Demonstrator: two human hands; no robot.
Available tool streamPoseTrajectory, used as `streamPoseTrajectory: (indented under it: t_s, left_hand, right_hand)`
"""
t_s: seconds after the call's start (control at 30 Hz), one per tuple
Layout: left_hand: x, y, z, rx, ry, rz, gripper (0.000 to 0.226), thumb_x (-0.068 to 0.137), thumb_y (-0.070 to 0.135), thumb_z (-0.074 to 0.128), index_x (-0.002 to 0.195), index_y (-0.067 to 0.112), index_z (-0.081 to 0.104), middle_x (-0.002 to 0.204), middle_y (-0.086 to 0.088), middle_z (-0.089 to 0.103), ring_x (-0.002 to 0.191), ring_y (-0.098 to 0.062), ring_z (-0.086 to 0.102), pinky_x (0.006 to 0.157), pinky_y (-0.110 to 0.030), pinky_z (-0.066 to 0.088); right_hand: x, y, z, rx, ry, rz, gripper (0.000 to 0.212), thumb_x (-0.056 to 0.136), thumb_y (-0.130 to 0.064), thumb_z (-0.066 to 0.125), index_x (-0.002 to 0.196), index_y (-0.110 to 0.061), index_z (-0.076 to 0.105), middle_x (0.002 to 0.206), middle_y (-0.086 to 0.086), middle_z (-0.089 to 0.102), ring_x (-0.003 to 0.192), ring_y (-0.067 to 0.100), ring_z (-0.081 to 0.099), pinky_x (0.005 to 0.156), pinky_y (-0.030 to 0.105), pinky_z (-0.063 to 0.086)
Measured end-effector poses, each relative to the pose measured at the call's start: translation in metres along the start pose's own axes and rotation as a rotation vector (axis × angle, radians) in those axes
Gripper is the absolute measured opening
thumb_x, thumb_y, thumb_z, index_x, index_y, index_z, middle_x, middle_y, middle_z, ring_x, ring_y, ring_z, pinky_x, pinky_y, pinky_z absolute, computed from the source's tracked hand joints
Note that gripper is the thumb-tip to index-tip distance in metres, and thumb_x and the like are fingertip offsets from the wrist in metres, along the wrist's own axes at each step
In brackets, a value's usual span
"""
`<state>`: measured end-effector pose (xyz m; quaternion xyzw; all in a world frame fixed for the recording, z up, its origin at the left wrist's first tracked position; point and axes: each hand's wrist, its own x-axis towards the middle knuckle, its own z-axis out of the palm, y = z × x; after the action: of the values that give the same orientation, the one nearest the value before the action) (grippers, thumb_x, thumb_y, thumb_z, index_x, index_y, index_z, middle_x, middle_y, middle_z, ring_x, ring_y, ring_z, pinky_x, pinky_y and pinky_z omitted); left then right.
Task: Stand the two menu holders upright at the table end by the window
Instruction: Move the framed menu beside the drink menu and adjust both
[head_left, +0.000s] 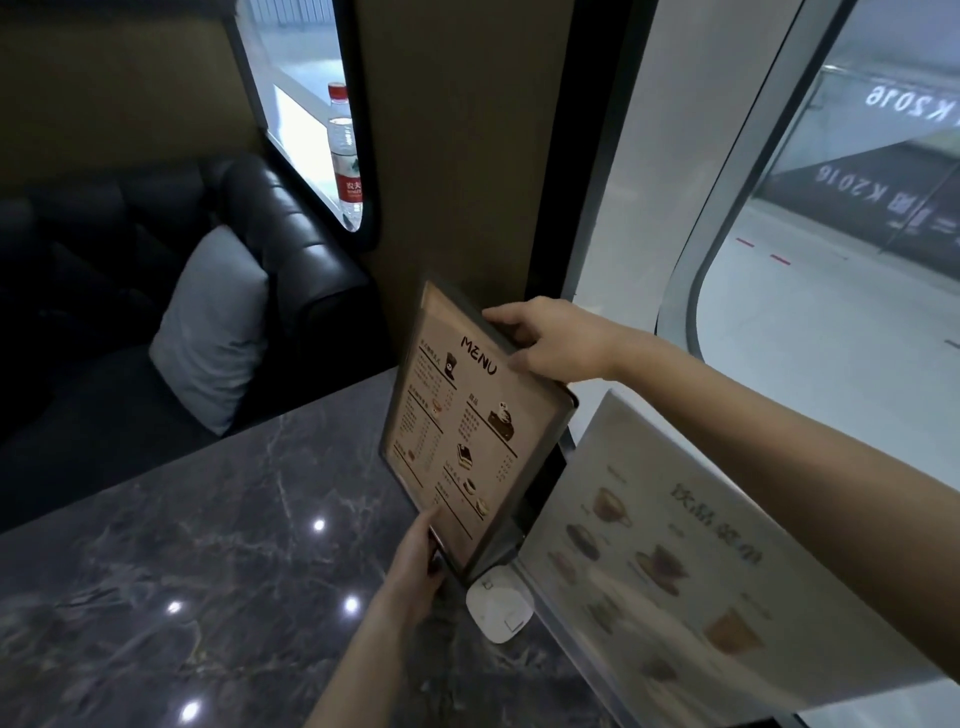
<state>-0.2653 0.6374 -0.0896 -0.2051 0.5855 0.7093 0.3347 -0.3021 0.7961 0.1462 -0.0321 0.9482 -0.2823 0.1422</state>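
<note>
A dark-framed menu holder (457, 431) with a brown page headed MENU stands nearly upright at the far end of the dark marble table (208, 545), close to the wall. My right hand (545, 338) grips its top right edge. My left hand (415, 566) pinches its lower left corner. A second holder (691, 561), clear with a pale drinks page, stands to the right along the window side, near the camera, with no hand on it.
A small white square device (498, 605) lies on the table between the two holders. The large window (831, 260) is on the right. A black leather seat (291, 249) with a grey cushion (208, 332) sits beyond the table; a water bottle (345, 156) stands on a far ledge.
</note>
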Motion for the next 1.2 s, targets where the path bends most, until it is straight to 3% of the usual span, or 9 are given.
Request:
streamPoseTrajectory:
  t_s: [0.13,0.23,0.4,0.57,0.73,1.07,1.13,1.2]
  left_hand:
    - [0.005,0.003,0.0,-0.075,-0.007,-0.002,0.022,0.094,0.031,0.04,0.102,0.021,0.057,0.116,-0.007,0.061,0.115,-0.026,0.051,0.105,-0.045,0.035]
    - [0.002,0.008,0.006,-0.112,-0.014,-0.01,0.021,0.096,0.027,0.038,0.1,0.018,0.056,0.099,-0.005,0.061,0.092,-0.02,0.056,0.077,-0.037,0.042]
    - [0.002,0.006,0.009,-0.115,-0.043,0.004,0.021,0.096,0.026,0.036,0.1,0.018,0.055,0.097,-0.004,0.061,0.087,-0.017,0.055,0.064,-0.031,0.039]
    - [0.005,0.004,0.012,-0.088,-0.086,0.011,0.023,0.095,0.027,0.036,0.1,0.018,0.057,0.1,-0.002,0.061,0.089,-0.013,0.054,0.064,-0.029,0.038]
    - [0.013,0.003,0.015,-0.071,-0.11,-0.001,0.033,0.093,0.033,0.038,0.116,0.019,0.057,0.109,0.004,0.061,0.096,-0.009,0.053,0.068,-0.029,0.038]
    - [0.02,-0.001,0.022,0.036,-0.147,0.034,0.027,0.096,0.031,0.039,0.113,0.02,0.058,0.105,0.003,0.065,0.095,-0.011,0.058,0.067,-0.026,0.043]
    - [0.025,-0.005,0.02,0.044,-0.139,0.029,0.031,0.095,0.033,0.041,0.117,0.018,0.056,0.113,-0.001,0.065,0.102,-0.016,0.058,0.076,-0.029,0.047]
    - [0.027,-0.01,0.019,0.062,-0.142,0.012,0.038,0.092,0.038,0.044,0.122,0.018,0.056,0.12,-0.003,0.064,0.111,-0.019,0.057,0.095,-0.036,0.045]
  right_hand:
    - [0.0,0.001,-0.001,-0.042,0.103,0.057,0.029,0.084,-0.014,0.061,0.112,-0.005,0.058,0.104,0.007,0.064,0.088,0.015,0.059,0.068,0.021,0.05]
    - [-0.001,0.004,-0.005,-0.027,0.168,0.091,0.027,0.08,-0.016,0.066,0.103,-0.002,0.063,0.096,0.008,0.065,0.078,0.013,0.057,0.064,0.019,0.048]
    - [-0.004,0.01,-0.003,0.027,0.243,0.128,0.023,0.077,-0.016,0.069,0.096,-0.002,0.067,0.086,0.004,0.061,0.071,0.011,0.057,0.062,0.018,0.048]
    - [-0.006,0.019,-0.004,0.09,0.343,0.148,0.019,0.075,-0.015,0.071,0.089,-0.003,0.07,0.078,0.0,0.058,0.056,0.0,0.048,0.049,0.009,0.039]
    - [-0.005,0.029,-0.003,0.118,0.456,0.14,0.014,0.072,-0.016,0.074,0.079,-0.005,0.072,0.074,0.001,0.062,0.059,0.002,0.053,0.052,0.011,0.042]
    - [-0.006,0.037,-0.01,0.075,0.481,0.14,0.021,0.068,-0.02,0.077,0.077,-0.002,0.071,0.07,0.003,0.064,0.058,0.007,0.057,0.055,0.018,0.049]
    - [-0.006,0.037,-0.011,0.073,0.481,0.141,0.022,0.068,-0.02,0.077,0.078,-0.002,0.071,0.073,0.005,0.066,0.06,0.009,0.059,0.057,0.02,0.051]
    - [-0.007,0.036,-0.011,0.069,0.464,0.146,0.021,0.069,-0.021,0.077,0.077,-0.003,0.069,0.077,0.007,0.067,0.065,0.012,0.062,0.062,0.025,0.055]
